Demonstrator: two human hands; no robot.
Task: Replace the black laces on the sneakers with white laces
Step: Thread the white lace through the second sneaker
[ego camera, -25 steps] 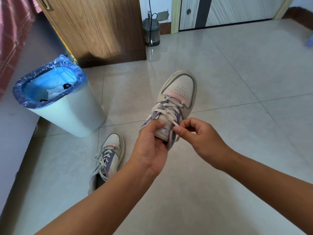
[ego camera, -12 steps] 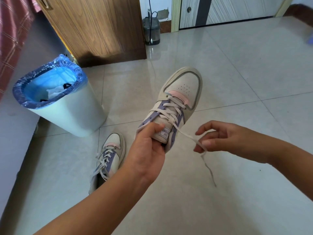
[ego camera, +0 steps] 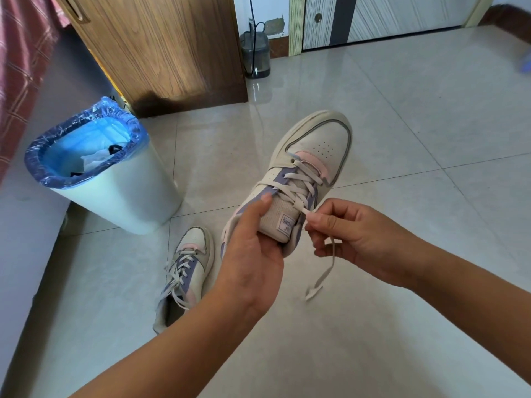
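Your left hand (ego camera: 253, 254) grips the raised sneaker (ego camera: 301, 179) at its heel end, toe pointing away. Your right hand (ego camera: 359, 239) pinches the white lace (ego camera: 324, 271) beside the tongue; its tail dangles over open floor (ego camera: 402, 139). The bin (ego camera: 120, 196) and second sneaker (ego camera: 186, 268) stand left.

Pale tiled floor (ego camera: 402, 116) under me. White bin (ego camera: 120, 193) with blue liner (ego camera: 83, 145) at my left, scraps inside. Wooden cabinet door (ego camera: 161, 50) behind it. Small dark container (ego camera: 255, 57) with a cord by the far wall. Plaid cloth (ego camera: 17, 61) at the far left edge.
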